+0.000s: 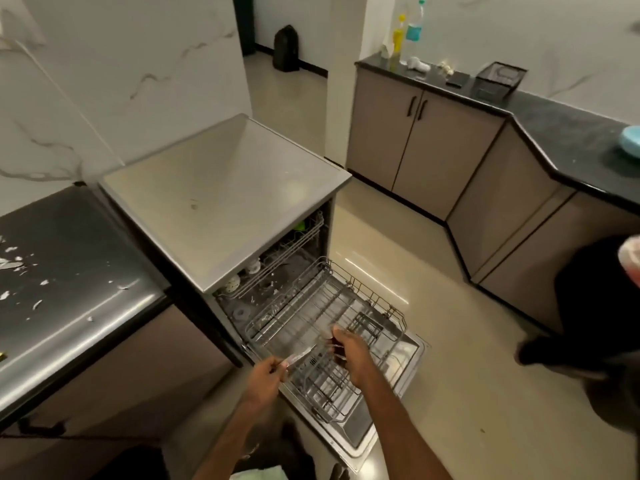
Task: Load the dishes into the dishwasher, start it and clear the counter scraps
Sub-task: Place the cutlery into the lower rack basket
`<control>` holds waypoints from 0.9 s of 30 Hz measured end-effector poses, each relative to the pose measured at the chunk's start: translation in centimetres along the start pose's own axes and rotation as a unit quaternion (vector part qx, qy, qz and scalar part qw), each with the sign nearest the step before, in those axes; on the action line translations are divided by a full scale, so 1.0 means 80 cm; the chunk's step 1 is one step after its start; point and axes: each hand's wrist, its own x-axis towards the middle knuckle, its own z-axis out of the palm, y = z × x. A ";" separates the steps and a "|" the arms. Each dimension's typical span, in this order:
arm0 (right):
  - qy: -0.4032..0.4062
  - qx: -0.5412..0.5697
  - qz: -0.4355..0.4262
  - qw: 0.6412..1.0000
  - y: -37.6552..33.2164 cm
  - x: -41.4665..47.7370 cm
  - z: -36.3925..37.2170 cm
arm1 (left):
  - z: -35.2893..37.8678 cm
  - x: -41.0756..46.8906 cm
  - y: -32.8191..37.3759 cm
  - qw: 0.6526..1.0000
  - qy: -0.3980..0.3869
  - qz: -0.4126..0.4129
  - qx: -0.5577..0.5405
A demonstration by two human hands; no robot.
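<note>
If the left hand (268, 374), gripping cutlery (300, 357), slips, it may drop through the rack (294, 306); right hand (350, 350) holds a dark thing (336, 341).

utensil (300, 357): motion-blurred | blue bowl (631, 144): cut off by right edge

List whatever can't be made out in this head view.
Head view throughout:
- Utensil the left hand grips: motion blur, type unclear.
- Right hand over lower rack: fingers hide any hold.
- Upper rack: mostly under the dishwasher top.
- Blue dish: cut by right edge.
</note>
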 end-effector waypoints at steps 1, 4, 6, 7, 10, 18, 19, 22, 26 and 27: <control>0.017 -0.003 0.003 1.000 -0.002 0.003 -0.007 | 0.003 0.007 0.001 1.000 -0.008 -0.012 0.006; 0.067 0.005 0.005 0.998 -0.013 0.013 -0.032 | 0.013 0.037 0.018 0.999 -0.029 -0.038 -0.014; 0.101 0.022 -0.001 0.995 -0.025 0.017 -0.053 | 0.024 0.061 0.040 0.997 -0.045 -0.051 -0.033; 0.114 0.033 -0.006 0.993 -0.032 0.018 -0.063 | 0.031 0.073 0.052 0.997 -0.051 -0.054 -0.033; 0.147 0.067 -0.024 0.987 -0.047 0.019 -0.087 | 0.053 0.096 0.080 0.996 -0.077 -0.046 -0.032; 0.165 0.032 -0.019 0.986 -0.071 0.036 -0.120 | 0.076 0.124 0.100 0.991 -0.103 -0.051 -0.071; 0.163 0.028 -0.018 0.986 -0.075 0.040 -0.120 | 0.077 0.126 0.098 0.991 -0.099 -0.050 -0.079; 0.154 0.016 -0.023 0.988 -0.086 0.056 -0.115 | 0.085 0.131 0.091 0.989 -0.069 -0.051 -0.122; 0.135 -0.010 -0.029 0.990 -0.085 0.073 -0.117 | 0.099 0.131 0.076 0.985 0.010 -0.045 -0.166; 0.128 -0.022 -0.027 0.991 -0.084 0.077 -0.118 | 0.104 0.130 0.071 0.984 0.027 -0.046 -0.170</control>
